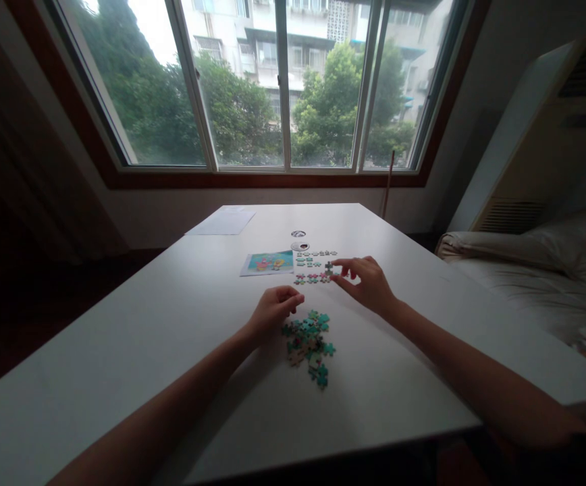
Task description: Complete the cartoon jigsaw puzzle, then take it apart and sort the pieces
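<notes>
A heap of loose teal and pink jigsaw pieces (309, 343) lies on the white table (171, 351) in front of me. My left hand (273, 310) rests curled at the heap's left edge; whether it holds a piece is hidden. Farther back, sorted pieces (313, 266) lie in short rows. My right hand (366, 282) reaches to the right end of those rows and pinches a small dark jigsaw piece (329, 266) between thumb and forefinger. A colourful reference picture (267, 262) lies left of the rows.
A sheet of paper (222, 222) lies at the far left of the table. Two small round objects (299, 240) sit behind the rows. A large window (283, 81) fills the wall ahead. A bed with pale bedding (536, 270) stands to the right.
</notes>
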